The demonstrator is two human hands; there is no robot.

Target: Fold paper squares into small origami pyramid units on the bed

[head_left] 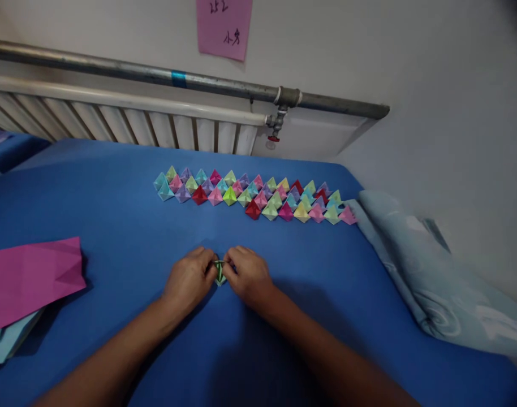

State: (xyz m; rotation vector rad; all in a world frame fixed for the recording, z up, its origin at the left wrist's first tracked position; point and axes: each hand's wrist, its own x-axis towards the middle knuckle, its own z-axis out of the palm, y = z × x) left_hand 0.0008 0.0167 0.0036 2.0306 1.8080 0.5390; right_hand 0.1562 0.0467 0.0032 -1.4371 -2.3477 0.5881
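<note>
I see both hands low on the blue tabletop [114,203]: the left hand [189,280] and right hand [249,276] meet at a small green folded paper piece [220,272], fingers of each pinched together on it, the piece lying on the surface between them. Well beyond them lies a long row of coloured folded paper pieces [254,195]. I note a pink sheet [29,277] at the left edge and a pale blue cloth [432,277] at right.

A blue-sheeted bed [114,215] carried rows of folded paper pyramids [254,195], pink paper sheets [29,277] (left edge) and a rolled quilt [428,282].
</note>
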